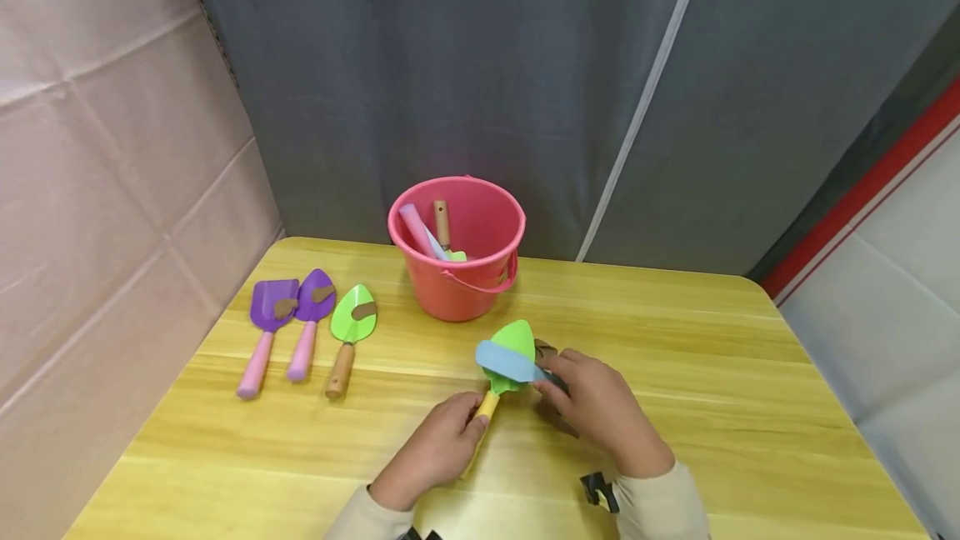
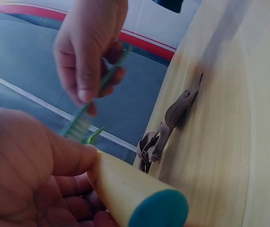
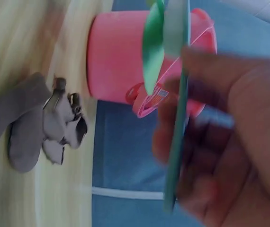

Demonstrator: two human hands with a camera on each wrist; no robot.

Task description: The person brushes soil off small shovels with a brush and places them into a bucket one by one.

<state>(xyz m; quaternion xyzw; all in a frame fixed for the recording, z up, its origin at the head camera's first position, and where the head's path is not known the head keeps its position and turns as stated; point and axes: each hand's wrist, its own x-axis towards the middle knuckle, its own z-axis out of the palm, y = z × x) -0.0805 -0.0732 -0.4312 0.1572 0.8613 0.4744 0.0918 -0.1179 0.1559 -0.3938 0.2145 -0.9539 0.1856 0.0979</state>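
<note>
In the head view my left hand point(image 1: 442, 440) grips the yellow handle point(image 1: 487, 405) of a trowel with a green blade point(image 1: 517, 337); the handle's end is teal in the left wrist view. My right hand point(image 1: 600, 407) holds a small flat brush point(image 1: 504, 360), light blue, lying across the green blade. Pale, blurred bristles point(image 2: 78, 128) show along its edge in the left wrist view, pointing toward the trowel. Several soft-looking brown pieces point(image 3: 28, 135) lie on the table below the right hand, mostly covered by it in the head view.
A pink bucket point(image 1: 457, 294) with several hand tools inside stands at the back of the wooden table point(image 1: 675, 340). At left lie two purple shovels point(image 1: 264, 300) with pink handles and a green trowel point(image 1: 347, 319) with a wooden handle, each with a brown patch on its blade.
</note>
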